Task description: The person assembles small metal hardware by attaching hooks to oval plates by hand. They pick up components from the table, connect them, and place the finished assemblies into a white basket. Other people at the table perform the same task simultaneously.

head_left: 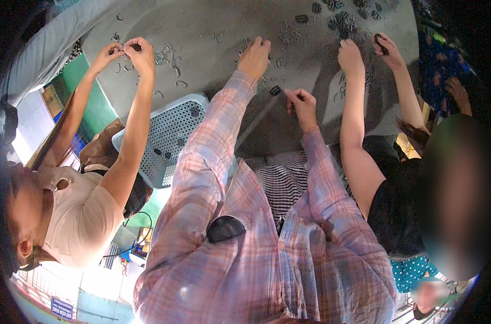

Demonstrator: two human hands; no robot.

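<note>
My left hand (254, 58) reaches over the grey table with its fingers curled down; its fingertips are partly hidden, and I cannot make out what they hold. Nearer to me, my right hand (302, 105) is closed in a pinch, and anything between its fingers is too small to name. Just left of the right fingertips is a small black ribbed oval piece (275, 90). Thin, dark curved pieces (286, 63) lie loose beside both hands.
A pale grey-blue perforated basket (205, 102) with several black pieces stands left of my left arm. At left, a co-worker's hands (140, 54) meet over the table (202, 54). Another co-worker's hands (351, 56) work at right, near a pile of black pieces (342, 24).
</note>
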